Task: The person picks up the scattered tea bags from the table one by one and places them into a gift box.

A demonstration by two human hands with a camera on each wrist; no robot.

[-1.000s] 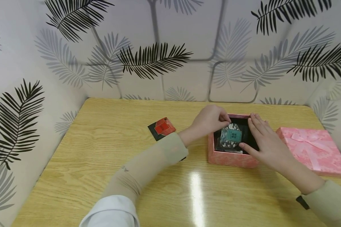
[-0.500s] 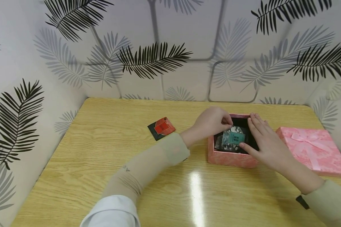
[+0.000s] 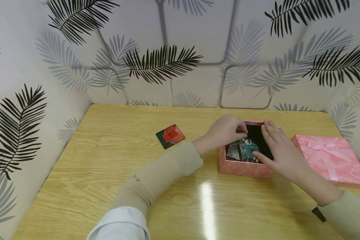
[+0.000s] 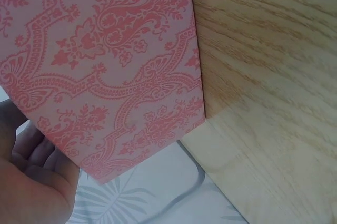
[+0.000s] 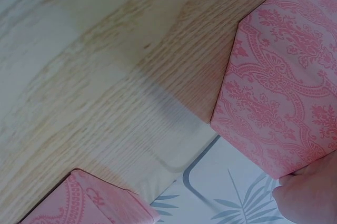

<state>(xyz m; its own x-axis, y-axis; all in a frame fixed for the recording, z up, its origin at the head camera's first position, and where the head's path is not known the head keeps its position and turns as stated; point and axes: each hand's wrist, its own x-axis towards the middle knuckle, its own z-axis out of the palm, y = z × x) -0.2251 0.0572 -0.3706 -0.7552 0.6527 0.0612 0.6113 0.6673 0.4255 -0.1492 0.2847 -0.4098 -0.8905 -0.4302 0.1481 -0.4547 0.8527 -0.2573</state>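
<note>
My left hand (image 3: 228, 131) reaches over the left rim of an open pink box (image 3: 243, 168). Its thumb and fingertips pinch the top edge of a small dark-and-white patterned packet (image 3: 248, 150) with a teal label, low inside the box. A silvery packet (image 3: 233, 152) leans beside it to the left. Across the right rim lies my right hand (image 3: 280, 153), fingers straight, thumb pointing over the opening. In the left wrist view the box wall (image 4: 116, 76) shows its damask pattern, with the curled left hand (image 4: 37, 176) at lower left.
A red-and-black packet (image 3: 171, 136) lies on the wooden table (image 3: 108, 160), left of the box. To the right sits the pink lid (image 3: 336, 158) with a ribbon bow. A leaf-patterned wall covering (image 3: 180, 80) rises behind the table.
The left hand has moved slightly right and down, and the teal-labelled packet has sunk lower and tilted in the box. More of the silvery packet shows. The right hand stays put.
</note>
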